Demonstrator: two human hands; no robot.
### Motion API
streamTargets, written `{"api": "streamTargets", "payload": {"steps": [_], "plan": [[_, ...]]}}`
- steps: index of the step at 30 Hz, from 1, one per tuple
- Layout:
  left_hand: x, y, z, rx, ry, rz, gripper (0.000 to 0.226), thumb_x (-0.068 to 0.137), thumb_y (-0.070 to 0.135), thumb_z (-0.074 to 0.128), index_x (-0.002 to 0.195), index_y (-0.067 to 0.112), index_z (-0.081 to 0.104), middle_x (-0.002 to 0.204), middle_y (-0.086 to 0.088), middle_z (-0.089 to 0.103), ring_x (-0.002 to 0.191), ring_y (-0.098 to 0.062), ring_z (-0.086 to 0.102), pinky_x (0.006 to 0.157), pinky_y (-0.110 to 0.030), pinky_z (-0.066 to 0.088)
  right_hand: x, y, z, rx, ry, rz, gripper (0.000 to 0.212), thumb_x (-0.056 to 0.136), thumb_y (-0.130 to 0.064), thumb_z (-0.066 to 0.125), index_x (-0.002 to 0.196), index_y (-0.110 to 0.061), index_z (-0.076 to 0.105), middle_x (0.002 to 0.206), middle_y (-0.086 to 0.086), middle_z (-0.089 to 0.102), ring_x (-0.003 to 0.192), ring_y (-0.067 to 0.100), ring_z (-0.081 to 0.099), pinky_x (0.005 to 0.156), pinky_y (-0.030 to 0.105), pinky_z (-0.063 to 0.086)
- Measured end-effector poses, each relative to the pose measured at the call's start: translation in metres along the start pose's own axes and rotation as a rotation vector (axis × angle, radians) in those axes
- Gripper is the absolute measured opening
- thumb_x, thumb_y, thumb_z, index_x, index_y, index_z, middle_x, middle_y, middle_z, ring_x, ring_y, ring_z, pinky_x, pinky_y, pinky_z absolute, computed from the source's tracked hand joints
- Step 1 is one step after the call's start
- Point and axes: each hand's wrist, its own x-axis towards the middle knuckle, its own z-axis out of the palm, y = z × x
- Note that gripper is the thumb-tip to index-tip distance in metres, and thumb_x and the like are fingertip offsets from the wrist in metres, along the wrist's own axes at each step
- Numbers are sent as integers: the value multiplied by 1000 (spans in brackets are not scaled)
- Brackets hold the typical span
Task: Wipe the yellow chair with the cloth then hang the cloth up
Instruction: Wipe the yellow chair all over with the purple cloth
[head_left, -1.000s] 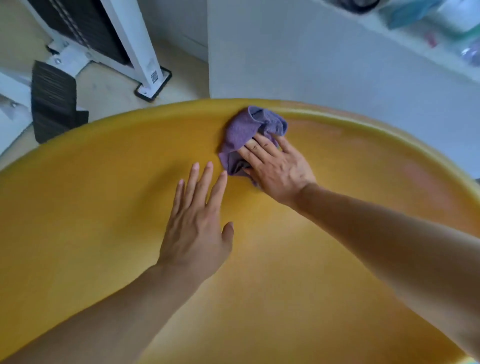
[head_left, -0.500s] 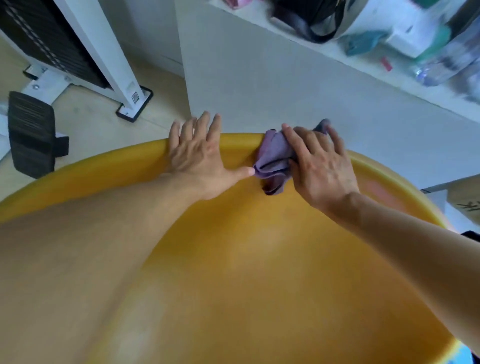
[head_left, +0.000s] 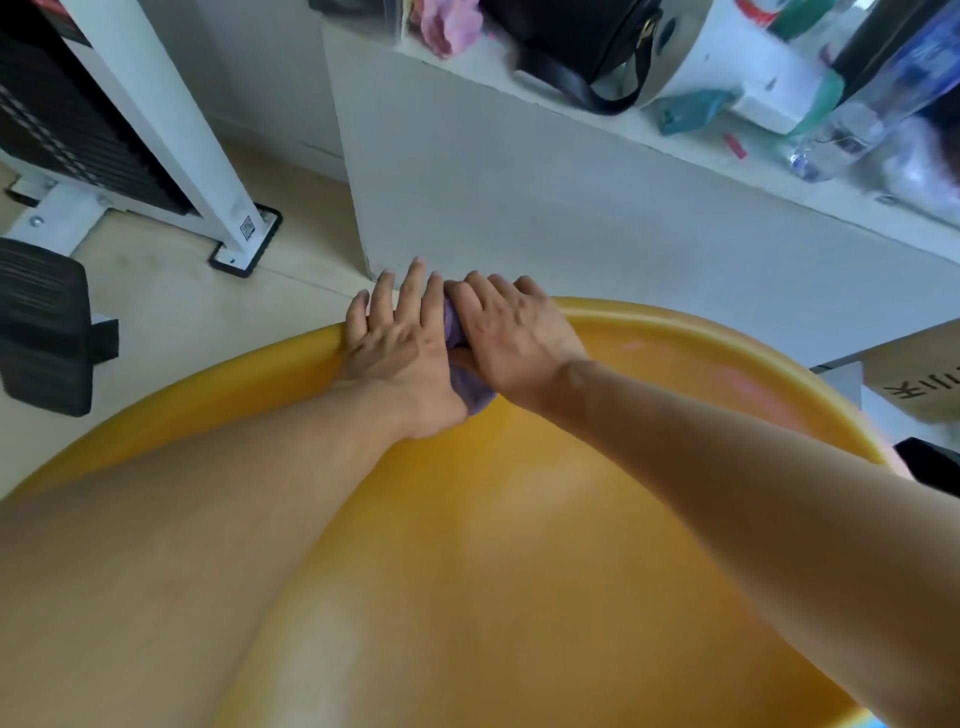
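- Where the far rim of the yellow chair (head_left: 519, 545) curves, the right hand (head_left: 511, 340) is seen with fingers closed over the bunched purple cloth (head_left: 467, 387).
- Spread flat, the left hand (head_left: 400, 348) is laid on that rim, touching the cloth.
- A white cabinet (head_left: 545, 218) is seen just beyond the rim.

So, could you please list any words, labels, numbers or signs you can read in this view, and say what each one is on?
Nothing here can be read with confidence.
Cardboard box at the right edge: dark printed characters, cropped and sideways, not readable.
White frame foot on the floor: a small square code sticker, no legible text.
Clear bottle on the shelf: label too blurred to read.
Yellow chair and purple cloth: no text.
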Motion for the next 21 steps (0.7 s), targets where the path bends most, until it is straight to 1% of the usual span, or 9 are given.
{"api": "streamTargets", "payload": {"steps": [3,5,7,10,12,14,15,18,21], "plan": [[-1,0,2,55,38,5,124,70,61,68,155,22,-14,164,1,-19,152,-27,-12,122,-44,-1,-12,17,-1,-24,-22,-36,65,85,-50,25,129,-11,54,102,6,60,88,28,60,72,40,42],[-1,1,-1,59,13,2,132,66,61,76,155,25,-15,164,-1,-20,152,-28,-11,122,-44,1,-27,42,0,-38,-51,-13,61,93,-46,32,140,-11,47,108,6,61,93,29,61,74,40,43],[-2,3,-5,65,-34,-9,138,63,65,78,154,26,-17,164,-1,-22,152,-27,-12,122,-45,1,-52,77,5,-65,-81,31,59,99,-43,45,149,-12,38,113,6,60,96,29,61,76,40,45],[-2,6,-10,74,-98,-35,142,61,69,78,153,27,-21,161,0,-29,151,-26,-19,122,-45,-3,-97,130,4,-127,-125,121,74,96,-34,59,157,-15,22,119,7,59,100,31,61,81,42,49],[-1,7,-12,74,-126,-47,144,60,71,78,152,27,-24,160,0,-33,150,-26,-22,123,-45,-5,-115,144,2,-121,-151,154,79,96,-37,58,159,-16,14,130,9,55,105,32,60,89,44,50],[0,7,-13,74,-144,-54,147,58,73,78,152,27,-25,159,-1,-36,149,-27,-25,123,-46,-6,-112,134,-2,-80,-138,182,78,95,-47,44,159,-11,16,141,10,50,116,33,56,97,45,46],[0,8,-14,77,-152,-55,147,58,73,78,152,26,-26,158,-2,-37,149,-28,-25,122,-46,-6,-104,123,-4,-69,-125,189,82,93,-53,41,157,-8,19,143,12,49,120,33,54,99,46,45],[-1,9,-14,80,-146,-64,149,57,71,80,152,26,-25,158,-2,-38,149,-28,-26,122,-46,-7,-64,79,-5,-57,-80,113,92,88,-62,50,155,-3,26,142,13,50,120,33,53,96,47,45],[0,7,-11,73,-102,-70,149,55,69,81,153,25,-22,159,-1,-35,150,-27,-22,123,-45,-4,-26,34,1,-39,-62,26,90,86,-62,54,153,-6,29,133,10,55,113,32,56,93,47,45]]}}
